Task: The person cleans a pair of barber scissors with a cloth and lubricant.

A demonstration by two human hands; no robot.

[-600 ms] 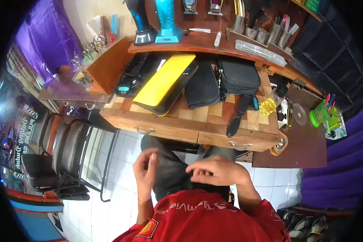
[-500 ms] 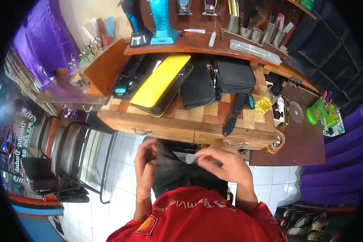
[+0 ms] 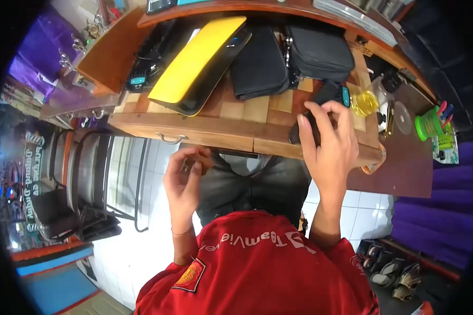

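While the right hand (image 3: 328,142) stretches up onto the bench (image 3: 236,118), its fingers curl around the black brush (image 3: 326,97) lying just right of the black pouches (image 3: 286,58). Below the bench edge, the left hand (image 3: 184,181) pinches something small, too blurred to identify.

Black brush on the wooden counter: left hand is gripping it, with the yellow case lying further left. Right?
Wrong hand. In the head view the right hand grips the black brush on the wooden counter; the yellow case does lie further left.
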